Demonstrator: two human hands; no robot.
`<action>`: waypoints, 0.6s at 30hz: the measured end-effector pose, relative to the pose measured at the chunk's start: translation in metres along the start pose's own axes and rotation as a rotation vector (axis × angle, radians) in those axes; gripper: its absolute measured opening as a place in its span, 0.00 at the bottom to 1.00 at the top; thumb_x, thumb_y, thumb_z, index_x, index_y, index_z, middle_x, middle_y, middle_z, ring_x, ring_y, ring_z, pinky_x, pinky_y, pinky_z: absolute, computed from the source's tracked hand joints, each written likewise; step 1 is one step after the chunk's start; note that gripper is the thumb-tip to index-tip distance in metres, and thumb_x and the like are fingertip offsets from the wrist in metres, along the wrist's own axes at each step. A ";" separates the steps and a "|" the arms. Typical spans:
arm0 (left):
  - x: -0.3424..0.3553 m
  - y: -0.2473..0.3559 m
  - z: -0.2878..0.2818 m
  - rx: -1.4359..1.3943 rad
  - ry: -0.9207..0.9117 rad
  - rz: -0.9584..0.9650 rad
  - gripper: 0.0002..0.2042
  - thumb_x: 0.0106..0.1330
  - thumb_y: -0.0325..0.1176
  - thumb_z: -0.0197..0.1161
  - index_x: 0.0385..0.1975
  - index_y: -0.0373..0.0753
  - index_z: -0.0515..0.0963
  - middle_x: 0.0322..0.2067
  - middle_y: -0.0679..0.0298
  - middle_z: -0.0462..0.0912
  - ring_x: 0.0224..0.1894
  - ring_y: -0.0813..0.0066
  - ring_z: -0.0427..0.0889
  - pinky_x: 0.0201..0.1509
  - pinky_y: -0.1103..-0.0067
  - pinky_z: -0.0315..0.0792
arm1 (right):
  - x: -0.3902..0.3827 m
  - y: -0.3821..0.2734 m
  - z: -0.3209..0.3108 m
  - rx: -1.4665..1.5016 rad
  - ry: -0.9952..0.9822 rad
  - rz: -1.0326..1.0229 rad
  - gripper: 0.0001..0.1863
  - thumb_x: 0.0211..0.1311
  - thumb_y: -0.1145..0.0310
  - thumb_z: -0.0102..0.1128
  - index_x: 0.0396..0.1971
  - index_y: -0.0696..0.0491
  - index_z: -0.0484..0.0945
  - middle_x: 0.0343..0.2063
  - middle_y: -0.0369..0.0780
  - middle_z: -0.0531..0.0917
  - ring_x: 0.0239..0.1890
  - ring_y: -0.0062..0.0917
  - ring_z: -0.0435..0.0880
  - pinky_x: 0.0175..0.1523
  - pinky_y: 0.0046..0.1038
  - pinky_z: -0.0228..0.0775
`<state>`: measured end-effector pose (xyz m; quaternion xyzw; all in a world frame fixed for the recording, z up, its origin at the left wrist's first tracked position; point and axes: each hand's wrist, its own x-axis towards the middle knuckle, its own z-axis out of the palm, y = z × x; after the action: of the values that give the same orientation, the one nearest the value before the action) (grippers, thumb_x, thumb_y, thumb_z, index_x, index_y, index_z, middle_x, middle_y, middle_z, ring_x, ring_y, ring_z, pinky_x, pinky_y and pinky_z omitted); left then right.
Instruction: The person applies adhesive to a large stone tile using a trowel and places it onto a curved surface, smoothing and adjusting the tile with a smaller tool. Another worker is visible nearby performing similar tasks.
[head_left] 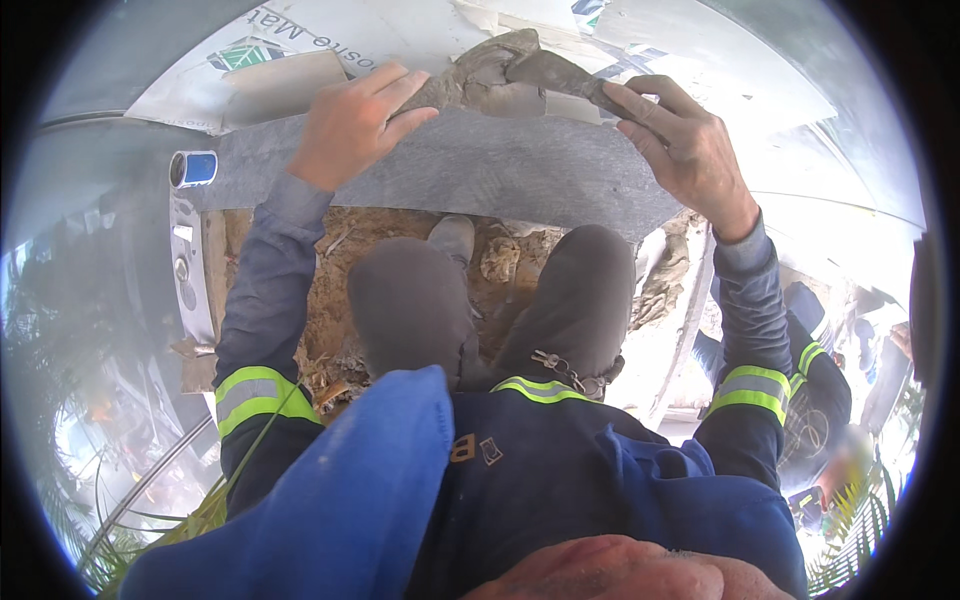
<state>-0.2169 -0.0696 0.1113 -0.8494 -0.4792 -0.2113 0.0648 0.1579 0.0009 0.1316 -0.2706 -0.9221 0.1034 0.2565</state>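
Observation:
Both of my hands reach to the far side, above a grey slab. Between them is a grey-brown, crumpled piece [500, 68], coated as if with mud or mortar; I cannot make out whether it is a rag or a tool. My left hand [355, 120] pinches its left end between thumb and fingers. Its darker right end is in the grip of my right hand [685, 140], thumb below and fingers above. Beneath and behind the piece lie printed white sheets [400, 38]. The grey slab [440, 165] runs across in front of my knees.
At the slab's left end lies a can with a blue label [194, 169]. Soil and rubble [500, 260] are around my feet. A pale edge strip [190, 265] stands at left. Another person [815, 400] is at the right. Palm leaves [200, 520] show at lower left.

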 end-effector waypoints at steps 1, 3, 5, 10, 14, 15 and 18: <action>0.003 0.004 -0.001 0.009 0.015 0.024 0.20 0.67 0.48 0.69 0.50 0.39 0.84 0.38 0.67 0.82 0.32 0.68 0.84 0.32 0.74 0.77 | -0.003 0.002 -0.002 -0.001 -0.018 -0.006 0.18 0.64 0.69 0.69 0.54 0.50 0.86 0.45 0.36 0.84 0.27 0.29 0.86 0.32 0.32 0.80; 0.004 0.012 -0.002 0.030 0.023 0.035 0.20 0.66 0.47 0.69 0.50 0.39 0.84 0.37 0.67 0.82 0.31 0.68 0.84 0.32 0.74 0.77 | -0.011 0.002 -0.009 -0.036 -0.057 0.005 0.17 0.64 0.69 0.69 0.53 0.50 0.86 0.46 0.37 0.84 0.28 0.30 0.86 0.33 0.32 0.81; 0.005 0.019 0.001 0.048 0.029 0.015 0.20 0.66 0.47 0.69 0.49 0.38 0.84 0.37 0.68 0.83 0.31 0.69 0.84 0.31 0.75 0.77 | -0.017 0.002 -0.011 -0.055 -0.079 0.010 0.17 0.64 0.69 0.69 0.53 0.50 0.86 0.46 0.37 0.84 0.28 0.30 0.86 0.33 0.32 0.81; -0.015 0.034 0.011 0.050 0.056 -0.105 0.20 0.66 0.45 0.71 0.48 0.35 0.84 0.39 0.62 0.85 0.34 0.63 0.85 0.36 0.72 0.78 | -0.020 -0.006 -0.007 -0.055 -0.134 0.005 0.16 0.64 0.69 0.68 0.52 0.51 0.86 0.43 0.39 0.84 0.29 0.34 0.87 0.36 0.35 0.82; -0.031 0.016 0.021 -0.007 0.375 -0.341 0.20 0.67 0.43 0.71 0.47 0.31 0.83 0.39 0.53 0.86 0.36 0.53 0.85 0.41 0.68 0.78 | -0.031 0.011 0.008 0.002 -0.224 0.048 0.15 0.68 0.70 0.64 0.52 0.53 0.86 0.40 0.41 0.85 0.27 0.35 0.84 0.37 0.35 0.80; -0.036 0.011 0.021 -0.036 0.397 -0.400 0.20 0.68 0.43 0.70 0.47 0.30 0.83 0.39 0.51 0.85 0.37 0.51 0.85 0.42 0.66 0.77 | -0.037 0.025 0.022 0.098 -0.204 0.065 0.15 0.70 0.69 0.63 0.53 0.53 0.85 0.39 0.41 0.85 0.26 0.32 0.83 0.35 0.34 0.78; -0.066 -0.021 0.029 -0.013 0.458 -0.561 0.22 0.70 0.45 0.67 0.47 0.28 0.82 0.40 0.47 0.85 0.42 0.47 0.84 0.47 0.64 0.76 | -0.052 0.038 0.053 0.428 -0.233 0.530 0.17 0.74 0.66 0.58 0.57 0.56 0.83 0.39 0.41 0.86 0.24 0.24 0.78 0.31 0.28 0.72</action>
<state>-0.2560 -0.1012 0.0553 -0.6158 -0.6655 -0.4085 0.1046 0.1842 0.0010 0.0520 -0.4269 -0.8004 0.3871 0.1649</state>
